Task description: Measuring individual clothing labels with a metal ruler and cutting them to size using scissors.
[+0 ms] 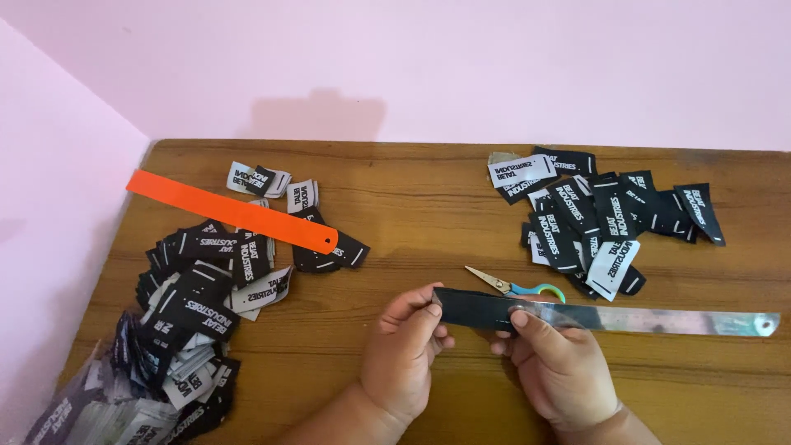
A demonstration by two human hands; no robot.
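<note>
We hold a black fabric label (476, 310) flat against a steel ruler (651, 319).
Our left hand (404, 350) pinches the label's left end; our right hand (556, 358) presses thumb down where label meets ruler. Both hands curl closed, just below the scissors (515, 286) on the table (428, 214).

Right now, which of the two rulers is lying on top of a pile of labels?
The orange ruler at the left, resting across the left pile of black labels. The metal ruler lies flat on the wooden table, by the hands.
</note>
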